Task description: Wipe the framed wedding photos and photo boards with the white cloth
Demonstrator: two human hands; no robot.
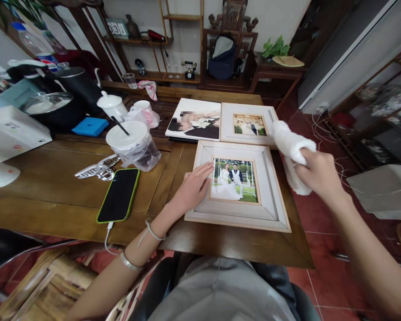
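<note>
Fingers of the left hand [194,189] on a framed photo [235,180], white cloth [289,140] in the right hand [322,176].

On the wooden table [70,156], a lidded cup [128,133] stands behind a phone [118,196] in a green case, a white cable [109,226] at its near end. Next, the left hand lies over the frame's left border, fingers loosely extended, gripping nothing, tips at the picture's edge. The framed photo lies face up near the table's front right corner; behind it sit a photo panel [197,120] and a second frame [249,122], side by side. Farthest right, the right hand is closed around the bunched cloth, which overlaps the second frame's right edge in view; whether they touch, I cannot tell.
</note>
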